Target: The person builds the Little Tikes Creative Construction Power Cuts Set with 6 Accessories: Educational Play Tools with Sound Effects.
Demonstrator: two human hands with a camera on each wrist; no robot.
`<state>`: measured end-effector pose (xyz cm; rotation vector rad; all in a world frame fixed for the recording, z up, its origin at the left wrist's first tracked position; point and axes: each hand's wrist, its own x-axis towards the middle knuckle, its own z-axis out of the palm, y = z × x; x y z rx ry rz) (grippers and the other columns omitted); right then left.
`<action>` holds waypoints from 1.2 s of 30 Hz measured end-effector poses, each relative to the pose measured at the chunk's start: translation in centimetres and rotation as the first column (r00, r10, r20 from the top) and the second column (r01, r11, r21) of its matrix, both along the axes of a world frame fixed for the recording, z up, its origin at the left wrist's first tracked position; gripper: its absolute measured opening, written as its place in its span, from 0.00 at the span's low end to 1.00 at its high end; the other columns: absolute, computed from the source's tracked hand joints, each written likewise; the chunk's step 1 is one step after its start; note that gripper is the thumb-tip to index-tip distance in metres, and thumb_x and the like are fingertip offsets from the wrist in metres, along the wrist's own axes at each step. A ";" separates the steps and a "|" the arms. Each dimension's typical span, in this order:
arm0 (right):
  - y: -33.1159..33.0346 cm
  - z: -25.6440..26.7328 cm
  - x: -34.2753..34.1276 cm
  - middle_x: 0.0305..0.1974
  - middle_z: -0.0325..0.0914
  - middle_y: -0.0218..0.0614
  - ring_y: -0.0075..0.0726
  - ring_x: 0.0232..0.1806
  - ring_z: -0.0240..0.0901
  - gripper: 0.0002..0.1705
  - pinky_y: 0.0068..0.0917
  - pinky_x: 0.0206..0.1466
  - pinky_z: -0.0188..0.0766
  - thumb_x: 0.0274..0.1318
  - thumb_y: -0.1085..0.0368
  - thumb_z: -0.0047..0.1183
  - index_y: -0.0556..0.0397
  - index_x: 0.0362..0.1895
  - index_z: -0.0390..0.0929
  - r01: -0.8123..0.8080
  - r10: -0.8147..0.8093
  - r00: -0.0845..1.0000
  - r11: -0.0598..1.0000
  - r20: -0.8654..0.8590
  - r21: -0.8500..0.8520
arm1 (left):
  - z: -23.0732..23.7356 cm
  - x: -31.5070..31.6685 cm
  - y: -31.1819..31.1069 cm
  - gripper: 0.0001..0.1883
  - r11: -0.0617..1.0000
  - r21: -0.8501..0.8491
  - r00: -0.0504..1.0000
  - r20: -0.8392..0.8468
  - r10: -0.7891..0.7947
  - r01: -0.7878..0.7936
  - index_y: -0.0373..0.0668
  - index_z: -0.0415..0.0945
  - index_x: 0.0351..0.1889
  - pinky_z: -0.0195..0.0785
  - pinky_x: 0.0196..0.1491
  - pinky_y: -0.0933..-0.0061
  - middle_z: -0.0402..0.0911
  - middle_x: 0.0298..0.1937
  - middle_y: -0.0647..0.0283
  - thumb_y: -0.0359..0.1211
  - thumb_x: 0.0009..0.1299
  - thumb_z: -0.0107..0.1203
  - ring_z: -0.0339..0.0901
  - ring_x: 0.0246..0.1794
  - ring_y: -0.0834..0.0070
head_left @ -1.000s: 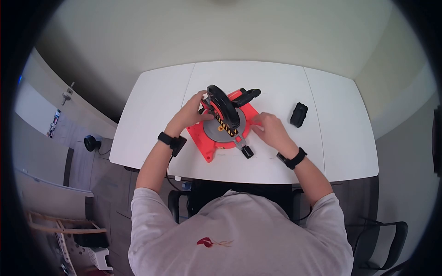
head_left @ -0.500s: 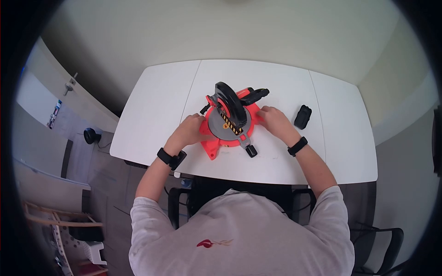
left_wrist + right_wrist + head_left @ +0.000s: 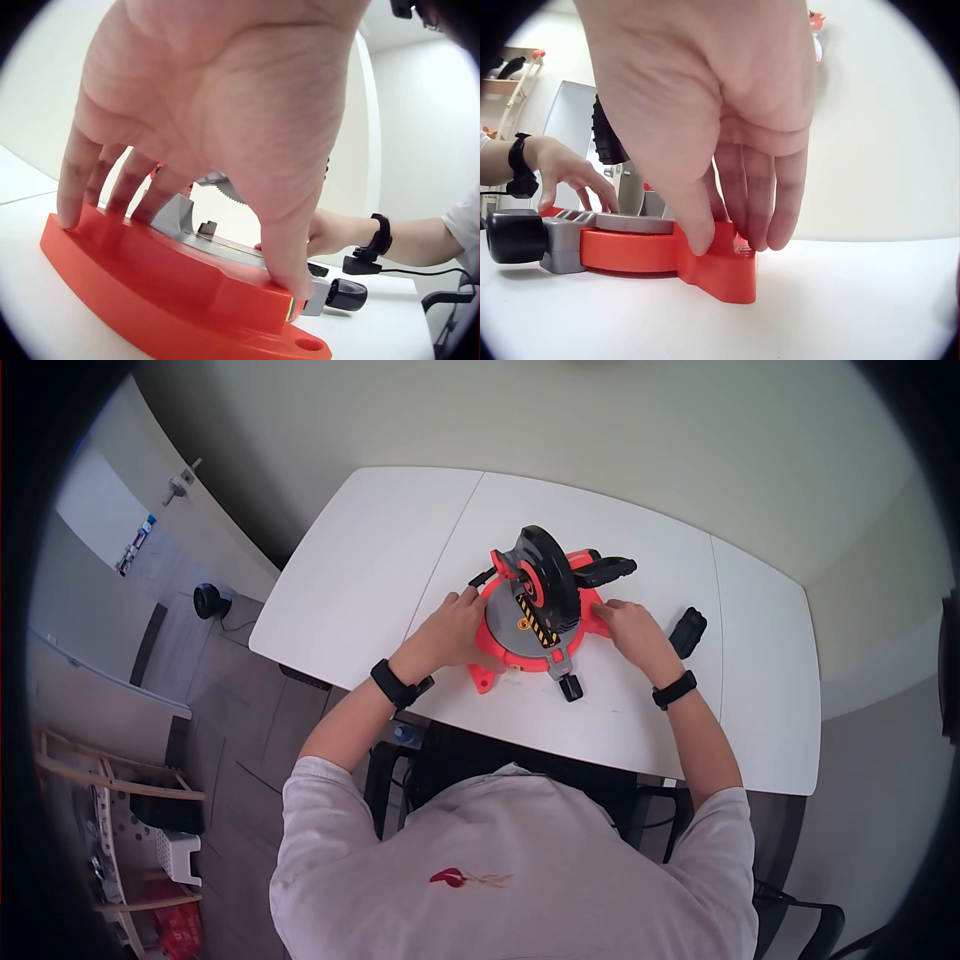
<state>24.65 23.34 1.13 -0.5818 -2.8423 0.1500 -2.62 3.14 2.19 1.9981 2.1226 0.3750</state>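
Observation:
A toy miter saw point(image 3: 505, 627) with a red base, grey round turntable and black blade guard point(image 3: 552, 565) stands on the white table. My left hand point(image 3: 452, 632) spans the left side of its base. In the left wrist view the fingertips point(image 3: 69, 219) rest on the red base's top edge, the thumb at the end near the black knob point(image 3: 347, 295). At the base's right side, my right hand point(image 3: 638, 632) pinches a red corner point(image 3: 724, 274) between thumb and fingers.
A small black object point(image 3: 688, 630) lies on the table point(image 3: 410, 510) just beyond my right hand. A wall rises behind the table. A black chair point(image 3: 810, 920) stands at lower right, a wooden rack point(image 3: 110, 840) at lower left.
My left hand has come down from beside the blade guard onto the base's left side. My right hand has settled on the right corner. The head view has turned.

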 end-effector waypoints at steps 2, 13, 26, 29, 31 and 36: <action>0.2 0.2 0.0 0.38 0.83 0.49 0.59 0.40 0.82 0.12 0.46 0.46 0.81 0.57 0.76 0.56 0.60 0.47 0.82 -0.021 0.021 1.000 1.000 -0.014 -0.011 | 1.0 0.3 0.2 0.57 0.996 -0.090 1.000 0.004 0.025 -0.024 0.24 0.71 0.64 0.73 0.63 0.53 0.74 0.61 0.44 0.55 0.42 0.82 0.75 0.61 0.45; 0.0 0.1 -0.1 0.38 0.82 0.48 0.59 0.40 0.81 0.12 0.49 0.46 0.80 0.54 0.74 0.62 0.59 0.44 0.83 -0.016 0.010 0.997 0.996 -0.071 -0.085 | 1.8 0.0 -0.4 0.53 0.997 -0.080 0.997 0.073 0.018 -0.012 0.27 0.73 0.65 0.73 0.64 0.56 0.75 0.61 0.43 0.52 0.47 0.81 0.75 0.63 0.46; 0.2 0.3 0.1 0.40 0.82 0.48 0.58 0.41 0.81 0.19 0.47 0.46 0.78 0.54 0.72 0.65 0.58 0.53 0.86 -0.016 -0.012 0.993 0.974 -0.121 -0.228 | 2.9 -2.2 -2.3 0.42 0.993 -0.114 0.983 0.182 0.015 0.006 0.33 0.76 0.65 0.73 0.64 0.60 0.78 0.60 0.48 0.39 0.52 0.80 0.78 0.61 0.52; -0.3 0.8 0.2 0.42 0.83 0.48 0.56 0.42 0.82 0.21 0.44 0.47 0.79 0.54 0.70 0.67 0.60 0.54 0.85 -0.001 -0.025 0.994 0.972 -0.104 -0.237 | 2.7 -1.9 -2.0 0.39 0.996 -0.084 0.994 0.110 0.009 0.000 0.34 0.77 0.65 0.73 0.64 0.61 0.78 0.60 0.49 0.38 0.54 0.78 0.78 0.60 0.53; -0.6 1.1 0.4 0.44 0.84 0.49 0.55 0.43 0.83 0.22 0.43 0.49 0.79 0.55 0.69 0.67 0.62 0.55 0.84 0.002 -0.027 0.995 0.970 -0.100 -0.241 | 3.2 -1.6 -1.9 0.37 0.999 -0.032 0.990 0.143 -0.012 0.017 0.33 0.77 0.64 0.73 0.64 0.61 0.78 0.60 0.49 0.37 0.57 0.77 0.78 0.60 0.53; -1.9 1.0 0.9 0.47 0.83 0.52 0.59 0.48 0.82 0.22 0.45 0.52 0.80 0.56 0.67 0.67 0.64 0.54 0.83 -0.031 -0.029 0.977 0.961 -0.211 -0.276 | 3.9 -1.1 -1.7 0.33 0.998 0.014 0.979 0.194 -0.070 0.068 0.33 0.78 0.63 0.73 0.64 0.61 0.79 0.60 0.49 0.35 0.60 0.74 0.78 0.61 0.53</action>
